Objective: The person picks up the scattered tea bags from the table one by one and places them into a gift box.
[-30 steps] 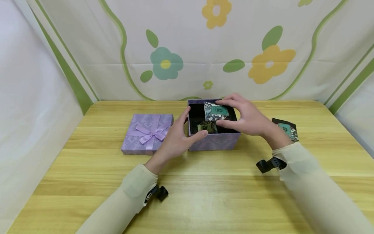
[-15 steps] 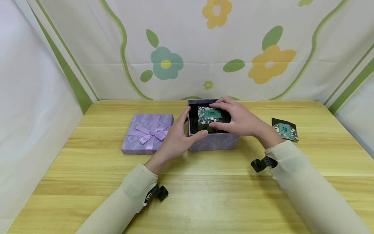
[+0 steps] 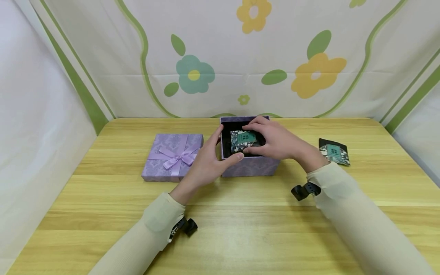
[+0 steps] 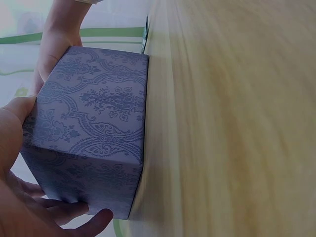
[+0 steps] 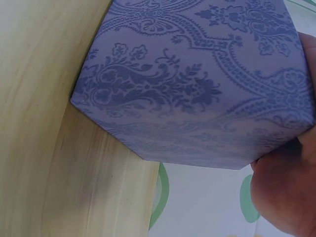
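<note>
An open purple damask gift box (image 3: 250, 167) with a black interior stands at the back middle of the table. My left hand (image 3: 207, 162) holds its near left corner, thumb at the front rim. In the left wrist view, the fingers (image 4: 69, 213) lie against the box's side. With thumb and fingers, my right hand (image 3: 280, 140) pinches a small dark floral packet (image 3: 243, 139) with a teal label, down inside the box. In the right wrist view, the box wall fills much of the picture and hides the packet.
A purple lid (image 3: 173, 157) with a ribbon bow lies left of the box. Another floral packet (image 3: 334, 152) with a teal label lies on the wooden table (image 3: 240, 221) at the right. Behind hangs a flower-printed cloth (image 3: 227, 46).
My right hand has moved left and slightly toward me, lowering the packet deeper into the box. It now covers another packet seen in the box earlier. My left hand has stayed put.
</note>
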